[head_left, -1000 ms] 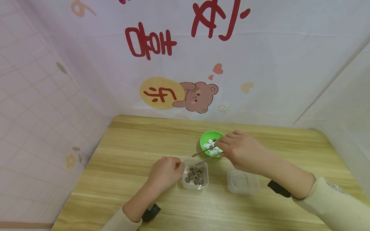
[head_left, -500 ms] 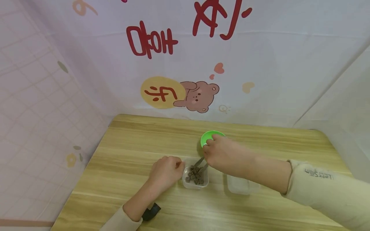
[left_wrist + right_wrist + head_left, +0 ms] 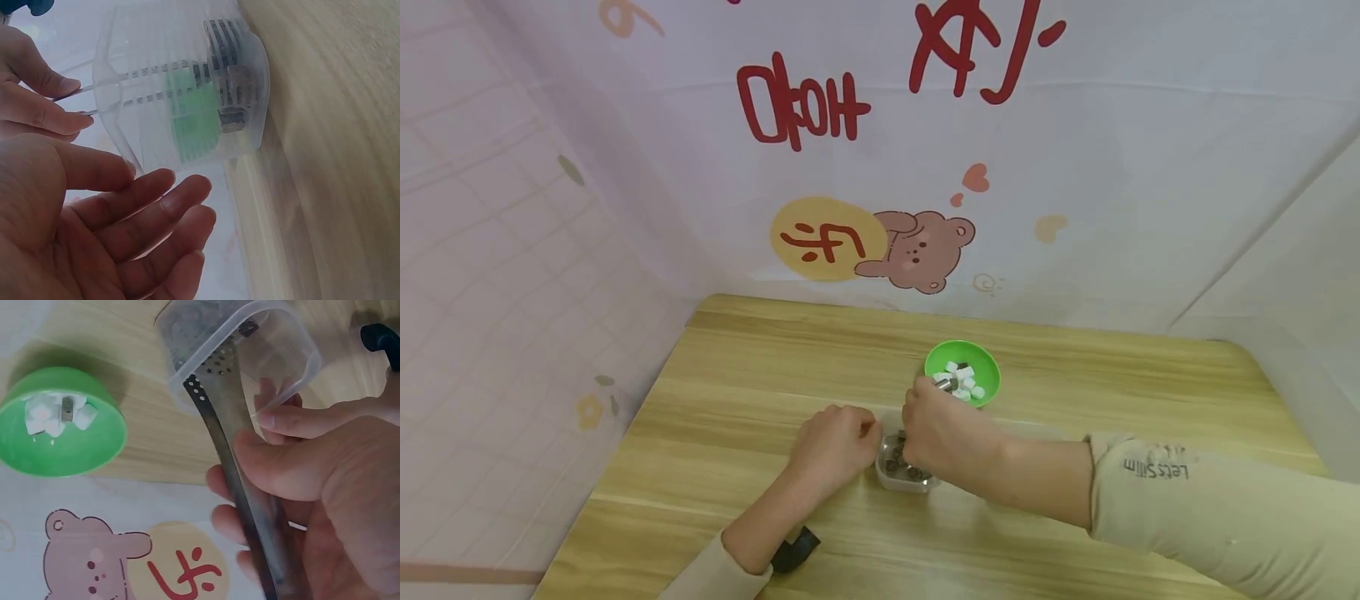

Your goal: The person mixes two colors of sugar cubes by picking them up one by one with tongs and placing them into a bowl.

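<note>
My left hand (image 3: 835,443) pinches the rim of a small clear plastic container (image 3: 904,483) between thumb and forefinger, the other fingers loosely spread in the left wrist view. Brown cubes (image 3: 892,460) lie inside it. With my right hand (image 3: 953,437) I grip metal tongs (image 3: 220,434), fingers and thumb around both arms. Their perforated tips reach down into the container in the right wrist view; whether a cube sits between them cannot be told. Behind the container stands a green bowl (image 3: 988,357) holding several white cubes (image 3: 967,375) and a few brown ones.
A second clear plastic container (image 3: 1033,430) is mostly hidden behind my right forearm. Below my left wrist hangs a black strap (image 3: 796,550). A printed cloth wall (image 3: 1112,167) rises behind the wooden table (image 3: 760,358).
My right hand has moved left and down from beside the green bowl, bringing the tongs into the container of brown cubes. The left hand has stayed at the rim.
</note>
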Demonstrator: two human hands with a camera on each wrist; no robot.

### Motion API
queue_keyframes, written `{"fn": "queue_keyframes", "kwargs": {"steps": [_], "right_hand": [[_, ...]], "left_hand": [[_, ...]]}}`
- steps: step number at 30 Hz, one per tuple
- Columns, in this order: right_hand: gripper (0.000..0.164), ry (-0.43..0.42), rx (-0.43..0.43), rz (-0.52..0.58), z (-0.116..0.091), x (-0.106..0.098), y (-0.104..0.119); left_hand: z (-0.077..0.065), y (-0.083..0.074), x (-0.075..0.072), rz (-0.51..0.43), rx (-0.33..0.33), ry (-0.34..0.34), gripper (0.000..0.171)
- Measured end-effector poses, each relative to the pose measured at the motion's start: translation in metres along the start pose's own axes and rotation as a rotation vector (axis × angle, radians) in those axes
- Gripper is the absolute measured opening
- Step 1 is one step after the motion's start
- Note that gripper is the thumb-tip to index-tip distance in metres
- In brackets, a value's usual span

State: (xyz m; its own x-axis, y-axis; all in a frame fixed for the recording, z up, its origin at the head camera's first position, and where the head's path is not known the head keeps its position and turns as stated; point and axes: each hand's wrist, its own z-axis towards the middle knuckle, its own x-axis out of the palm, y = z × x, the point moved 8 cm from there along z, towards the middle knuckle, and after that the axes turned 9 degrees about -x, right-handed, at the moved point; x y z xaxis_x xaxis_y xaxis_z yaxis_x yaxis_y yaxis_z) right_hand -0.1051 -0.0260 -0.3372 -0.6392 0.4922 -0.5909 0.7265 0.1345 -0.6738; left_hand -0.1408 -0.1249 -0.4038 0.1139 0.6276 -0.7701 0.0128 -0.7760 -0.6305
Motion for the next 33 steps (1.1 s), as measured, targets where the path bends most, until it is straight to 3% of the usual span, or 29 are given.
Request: {"fn": "queue_keyframes", "kwargs": {"steps": [7, 14, 21, 26, 33], "right_hand": [[0.021, -0.081, 0.019, 0.078, -0.008, 0.009, -0.007], [0.020, -0.295, 0.116, 0.226, -0.033, 0.022, -0.027], [0.020, -0.570, 0.258, 0.521, -0.071, 0.041, -0.046], [0.025, -0.717, 0.382, 0.697, -0.092, 0.055, -0.051], [0.031, -0.891, 0.575, 0.804, -0.119, 0.077, -0.055]], "left_hand": [[0.000, 0.000, 0.000, 0.009, 0.001, -0.012, 0.046], [0.000, 0.001, 0.000, 0.011, 0.004, -0.012, 0.045], [0.000, 0.000, 0.001, -0.005, -0.005, 0.004, 0.042], [0.001, 0.002, 0.002, -0.007, -0.022, 0.012, 0.037], [0.000, 0.001, 0.003, 0.003, -0.019, 0.004, 0.043]]}}
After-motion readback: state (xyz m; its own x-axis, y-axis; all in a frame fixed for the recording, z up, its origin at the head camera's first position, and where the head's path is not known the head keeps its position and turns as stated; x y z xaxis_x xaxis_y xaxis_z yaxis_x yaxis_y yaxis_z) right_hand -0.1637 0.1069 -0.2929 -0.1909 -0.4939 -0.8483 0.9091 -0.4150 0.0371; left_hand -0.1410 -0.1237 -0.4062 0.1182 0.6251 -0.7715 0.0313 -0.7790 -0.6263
